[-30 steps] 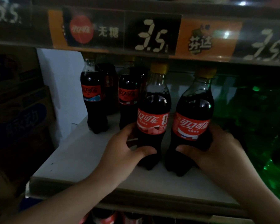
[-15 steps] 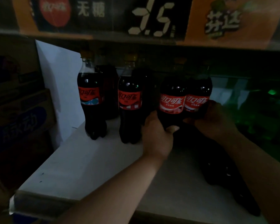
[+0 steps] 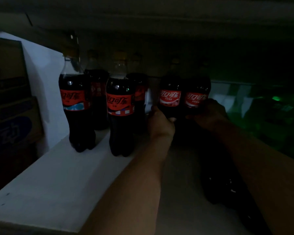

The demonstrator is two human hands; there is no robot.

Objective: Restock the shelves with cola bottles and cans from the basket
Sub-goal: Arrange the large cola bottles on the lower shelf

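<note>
Two red-labelled cola bottles stand side by side deep on the white shelf (image 3: 58, 180). My left hand (image 3: 160, 123) grips the lower body of the left cola bottle (image 3: 170, 97). My right hand (image 3: 209, 114) grips the right cola bottle (image 3: 196, 97) just below its label. Both arms reach far in under the upper shelf. The bottles' bases are hidden by my hands and the dark. Several other cola bottles stand to the left, with two in front (image 3: 75, 106) (image 3: 120, 112) and two more behind them.
A white divider panel (image 3: 46, 85) closes the shelf's left side, with stacked cardboard boxes (image 3: 10, 102) beyond it. Green bottles (image 3: 270, 116) fill the dim space on the right. The upper shelf's underside (image 3: 143, 17) hangs low overhead. Bare shelf lies in front.
Both hands have pushed the two bottles from the shelf's front toward the back. The view has moved in under the upper shelf, so the price strip is out of sight.
</note>
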